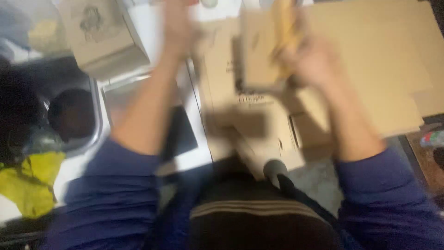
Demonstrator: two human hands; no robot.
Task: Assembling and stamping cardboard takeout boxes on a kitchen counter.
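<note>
The view is heavily blurred by motion. My right hand (311,60) is raised over flat brown cardboard (370,60) and grips a small cardboard box (260,51) together with something yellowish. My left hand (179,25) is lifted near the top edge, left of that box; whether it touches anything cannot be told. Both arms wear blue sleeves pushed up to the elbow.
A closed cardboard box (99,34) stands at the upper left. A metal sink (74,115) with a dark round thing in it lies at the left, a yellow cloth or bag (27,183) below it. More folded cardboard pieces (259,129) lie in the centre.
</note>
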